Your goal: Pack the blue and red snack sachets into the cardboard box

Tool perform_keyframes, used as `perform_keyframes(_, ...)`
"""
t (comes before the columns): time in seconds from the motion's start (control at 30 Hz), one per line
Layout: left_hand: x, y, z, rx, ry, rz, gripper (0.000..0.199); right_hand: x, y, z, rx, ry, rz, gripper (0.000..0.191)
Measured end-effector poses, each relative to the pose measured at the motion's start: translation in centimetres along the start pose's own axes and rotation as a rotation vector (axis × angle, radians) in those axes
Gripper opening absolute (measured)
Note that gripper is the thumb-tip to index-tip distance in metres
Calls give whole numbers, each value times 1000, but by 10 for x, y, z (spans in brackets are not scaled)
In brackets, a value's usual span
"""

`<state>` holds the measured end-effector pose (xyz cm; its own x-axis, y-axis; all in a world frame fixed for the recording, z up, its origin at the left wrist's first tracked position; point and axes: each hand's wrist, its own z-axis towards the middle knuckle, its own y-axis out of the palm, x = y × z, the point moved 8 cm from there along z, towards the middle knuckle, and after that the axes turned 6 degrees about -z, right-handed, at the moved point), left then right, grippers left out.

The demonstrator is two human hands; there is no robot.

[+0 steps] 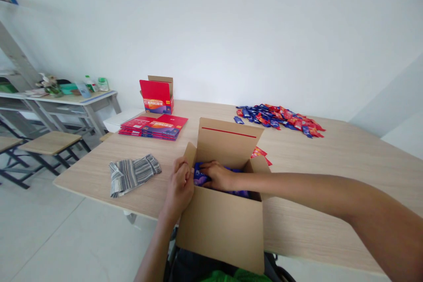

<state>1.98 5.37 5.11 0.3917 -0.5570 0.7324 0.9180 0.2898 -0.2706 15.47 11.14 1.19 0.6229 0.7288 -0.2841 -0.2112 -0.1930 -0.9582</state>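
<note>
An open brown cardboard box (pixel 220 224) stands at the table's front edge with its flaps spread outward. My left hand (pixel 182 183) is closed over the box's left side, fingers bent around the cardboard edge. Inside the box, my right hand (pixel 218 176) reaches in from the right, with its fingers and thumb on a blue packet (pixel 199 176). More blue packets lie under and beside that hand, partly hidden by it and by the box walls. Just behind the box's right side, red sachets (pixel 259 153) lie on the table, partly covered by the box.
A heap of blue and red sachets (pixel 277 118) spreads across the back right. At the left are flattened red cartons (pixel 155 125) in a stack, a standing red carton (pixel 157 97) and a striped grey cloth (pixel 134 174). Stools (pixel 53 142) stand beyond the wooden table (pixel 313 158).
</note>
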Motion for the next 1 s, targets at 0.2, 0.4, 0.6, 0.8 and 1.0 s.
perform_keyframes(0.2, -3, 1, 0, 1, -5, 14, 32, -3, 11, -1, 35, -37, 38, 33)
perform_keyframes(0.4, -5, 1, 1, 2, 21, -5, 34, 0, 1, -8, 17, -70, 201, 39)
perform_keyframes(0.6, -1, 1, 2, -11, 1, 7, 34, 21, -19, -33, 86, 184, -50, 44)
perform_keyframes(0.8, -1, 1, 2, -15, 7, 0, 34, 15, 0, -34, -30, 112, -66, 36)
perform_keyframes(1.0, -4, -1, 2, -1, 9, -3, 30, 5, -14, -34, -33, 160, -31, 41)
